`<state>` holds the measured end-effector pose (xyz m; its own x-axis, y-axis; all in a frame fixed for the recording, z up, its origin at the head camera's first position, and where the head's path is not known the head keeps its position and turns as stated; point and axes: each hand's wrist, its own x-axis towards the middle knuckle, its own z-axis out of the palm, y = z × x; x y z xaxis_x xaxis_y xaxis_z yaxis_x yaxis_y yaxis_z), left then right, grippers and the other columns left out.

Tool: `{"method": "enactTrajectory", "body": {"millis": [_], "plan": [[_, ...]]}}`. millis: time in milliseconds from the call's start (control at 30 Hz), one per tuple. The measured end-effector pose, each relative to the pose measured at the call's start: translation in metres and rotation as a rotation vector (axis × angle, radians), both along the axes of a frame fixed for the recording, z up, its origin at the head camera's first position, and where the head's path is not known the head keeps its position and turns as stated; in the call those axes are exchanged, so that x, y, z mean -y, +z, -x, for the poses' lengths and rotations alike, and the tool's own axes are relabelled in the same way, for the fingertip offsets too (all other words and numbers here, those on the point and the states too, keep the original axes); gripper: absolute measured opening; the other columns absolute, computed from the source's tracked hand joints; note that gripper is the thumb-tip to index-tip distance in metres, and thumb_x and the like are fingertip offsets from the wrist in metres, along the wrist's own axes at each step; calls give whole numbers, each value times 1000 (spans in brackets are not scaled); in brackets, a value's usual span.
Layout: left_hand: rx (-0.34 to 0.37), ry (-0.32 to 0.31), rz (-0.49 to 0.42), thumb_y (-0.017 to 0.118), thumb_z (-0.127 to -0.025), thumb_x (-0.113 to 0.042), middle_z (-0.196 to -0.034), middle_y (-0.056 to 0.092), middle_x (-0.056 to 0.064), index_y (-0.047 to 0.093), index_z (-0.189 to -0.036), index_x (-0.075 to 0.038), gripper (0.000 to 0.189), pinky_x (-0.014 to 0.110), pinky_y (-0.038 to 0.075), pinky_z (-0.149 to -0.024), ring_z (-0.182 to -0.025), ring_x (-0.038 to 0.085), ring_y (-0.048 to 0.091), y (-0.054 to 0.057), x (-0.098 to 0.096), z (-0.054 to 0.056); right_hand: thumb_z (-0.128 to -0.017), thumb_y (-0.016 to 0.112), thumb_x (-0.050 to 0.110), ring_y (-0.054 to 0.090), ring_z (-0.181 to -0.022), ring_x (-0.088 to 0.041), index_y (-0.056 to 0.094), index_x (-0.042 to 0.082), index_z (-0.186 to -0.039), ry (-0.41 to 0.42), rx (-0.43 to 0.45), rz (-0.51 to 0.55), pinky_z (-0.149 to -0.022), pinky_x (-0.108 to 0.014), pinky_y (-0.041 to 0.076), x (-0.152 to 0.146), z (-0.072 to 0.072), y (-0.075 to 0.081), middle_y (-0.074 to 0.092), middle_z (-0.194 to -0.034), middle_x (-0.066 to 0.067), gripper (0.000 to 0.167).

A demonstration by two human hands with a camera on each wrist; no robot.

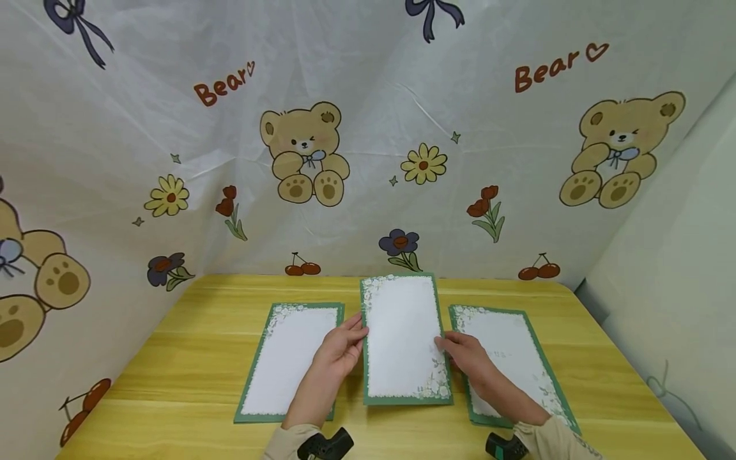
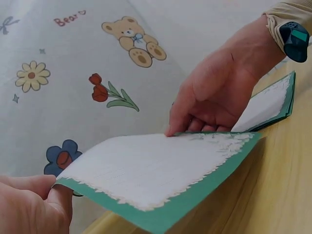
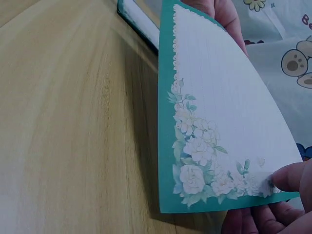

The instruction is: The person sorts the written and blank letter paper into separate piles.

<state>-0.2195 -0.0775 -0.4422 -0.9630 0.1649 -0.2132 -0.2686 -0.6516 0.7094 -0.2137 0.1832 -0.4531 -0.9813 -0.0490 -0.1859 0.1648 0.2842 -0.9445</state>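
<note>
A sheet of floral stationery paper [image 1: 402,338] with a green border and white middle is held up between both hands, above the table. The left hand [image 1: 339,351] pinches its left edge, thumb on the front. From the other side the right hand [image 1: 468,358] pinches the right edge, its thumb over the printed flowers and its fingers behind. In the right wrist view the paper [image 3: 214,107] bows slightly, with white roses in the near corner. The left wrist view shows the right hand [image 2: 214,92] at the far edge of the paper [image 2: 141,165].
On the wooden table [image 1: 172,383] lie a left stack of matching sheets [image 1: 293,358] and a right stack [image 1: 506,351], partly covered by the right forearm. Behind the table hangs a bear-print cloth [image 1: 368,128]. A thin cord [image 1: 673,393] is at the right.
</note>
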Motion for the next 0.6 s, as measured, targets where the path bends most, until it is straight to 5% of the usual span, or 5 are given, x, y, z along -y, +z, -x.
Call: {"method": "enactTrajectory", "body": {"millis": [167, 400, 600], "plan": [[-7, 4, -16, 42, -98, 16, -162, 8, 23, 21, -152, 10, 58, 27, 31, -111, -148, 29, 13, 3, 1, 3, -102, 57, 21, 47, -95, -21, 50, -8, -135, -43, -19, 118, -83, -34, 44, -3, 2, 5, 56, -112, -9, 44], [-59, 2, -2, 39, -97, 19, -161, 8, 27, 20, -151, 13, 57, 35, 19, -116, -148, 32, 9, 10, 3, 5, -103, 56, 23, 47, -119, -22, 41, -7, -143, -15, -35, 195, -106, -41, 36, -6, 3, 18, 47, -136, -15, 52], [-82, 26, 8, 39, -97, 19, -160, 9, 27, 23, -151, 13, 57, 38, 18, -116, -148, 33, 8, 17, 7, 2, -103, 57, 25, 49, -109, -16, 43, -4, -142, -11, -41, 230, -94, -28, 42, -5, 2, 28, 51, -127, -7, 51]]}}
